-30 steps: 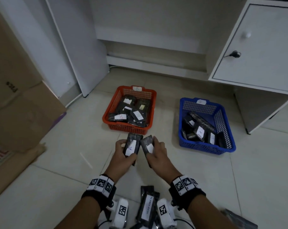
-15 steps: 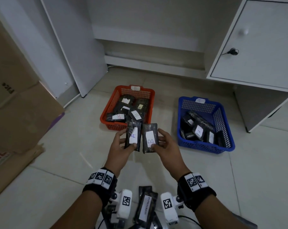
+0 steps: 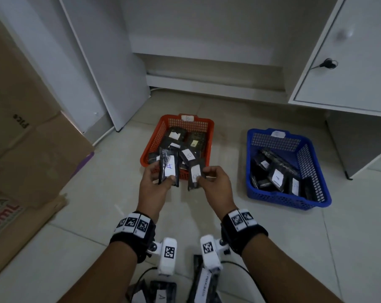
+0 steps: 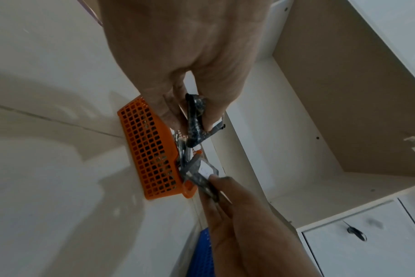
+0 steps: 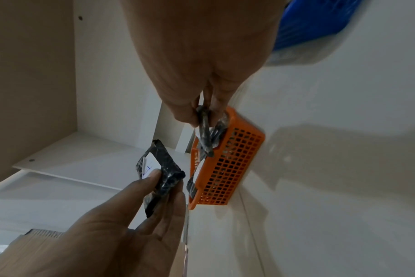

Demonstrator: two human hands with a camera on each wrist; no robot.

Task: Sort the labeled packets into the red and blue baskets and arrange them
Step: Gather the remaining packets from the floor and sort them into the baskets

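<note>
My left hand [image 3: 158, 180] pinches a black packet labeled A [image 3: 168, 169], held upright just in front of the red basket [image 3: 154, 141]. Beside it, my right hand [image 3: 209, 178] pinches a black packet labeled B [image 3: 195, 177] at the basket's near right corner. The red basket holds several labeled black packets. The blue basket [image 3: 316, 162] to the right also holds several, one marked A. In the left wrist view the A packet [image 4: 195, 120] shows edge-on between thumb and fingers; in the right wrist view the B packet [image 5: 205, 131] does too, above the red basket [image 5: 228, 168].
More black packets [image 3: 203, 285] lie on the tiled floor near my wrists. Cardboard boxes [image 3: 32, 149] stand at the left. A white cabinet [image 3: 349, 62] with a door overhangs the back right, and a white panel [image 3: 111, 68] leans behind the red basket.
Both hands have moved forward with their packets, from over the floor to the near edge of the red basket. The packets have drawn slightly apart and the B packet tilts.
</note>
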